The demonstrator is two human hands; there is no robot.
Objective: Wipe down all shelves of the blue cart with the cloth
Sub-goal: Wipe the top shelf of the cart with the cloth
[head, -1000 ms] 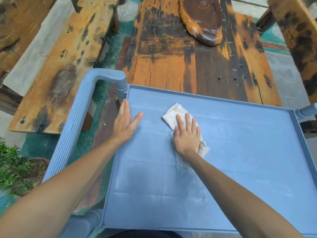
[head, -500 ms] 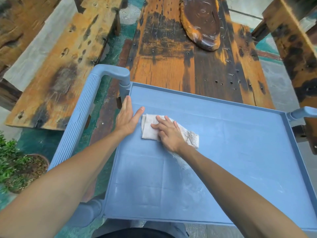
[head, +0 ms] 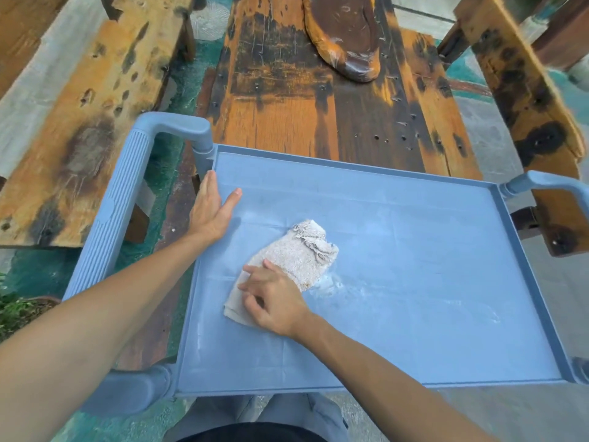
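The blue cart's top shelf (head: 430, 266) fills the middle of the head view, with white dusty smears on it. A crumpled whitish cloth (head: 299, 256) lies on the shelf's left half. My right hand (head: 274, 298) presses on the cloth's near end, its fingers bent over the fabric and pointing left. My left hand (head: 210, 208) rests flat on the shelf's left rim, fingers straight, thumb spread onto the shelf. The lower shelves are hidden under the top one.
The cart's ribbed push handle (head: 108, 212) runs along the left side, and a second handle (head: 548, 186) shows at the right. A weathered wooden table (head: 318, 106) stands right behind the cart, with wooden benches (head: 79, 122) to both sides. A potted plant (head: 16, 307) sits low left.
My right hand has dragged the cloth from the shelf's far left edge toward me and rightward, and the cloth has unrolled longer. My left hand stays on the left rim.
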